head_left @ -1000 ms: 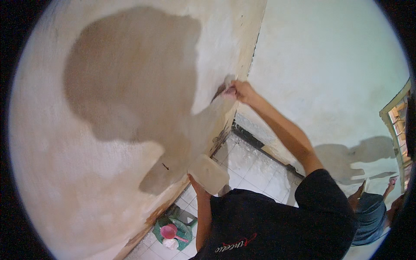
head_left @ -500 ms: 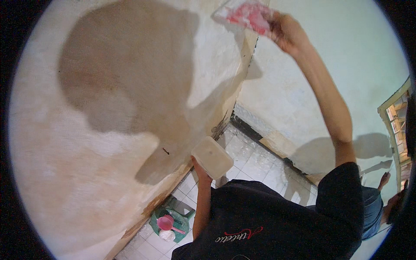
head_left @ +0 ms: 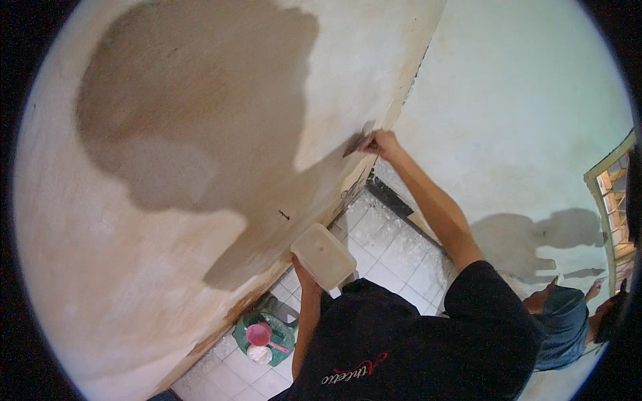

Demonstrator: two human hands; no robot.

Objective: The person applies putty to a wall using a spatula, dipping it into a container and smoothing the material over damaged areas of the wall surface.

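Observation:
My left hand [head_left: 305, 275] grips the edge of a cream, rounded rectangular plastic container [head_left: 324, 257], held low and close to the left wall [head_left: 374, 73]. My right arm reaches forward, its elbow nearly straight. At the far end of that wall, near the room's corner, my right hand [head_left: 384, 144] is closed on a flat putty scraper [head_left: 359, 146]. The scraper is seen almost edge-on and appears to touch the wall; its shadow falls beside it.
On the tiled floor [head_left: 384, 244] below stands a green plastic stool [head_left: 279, 349] with a pink dipper [head_left: 259, 334] and a white lump [head_left: 259, 354]. Another person [head_left: 568, 321] works at the right, near a barred window [head_left: 615, 194]. A large shadow covers the left wall.
My right hand has come down from high near the corner, bringing the scraper, whose reddish, white-smeared face showed before, against the left wall. The container has shifted slightly down and left.

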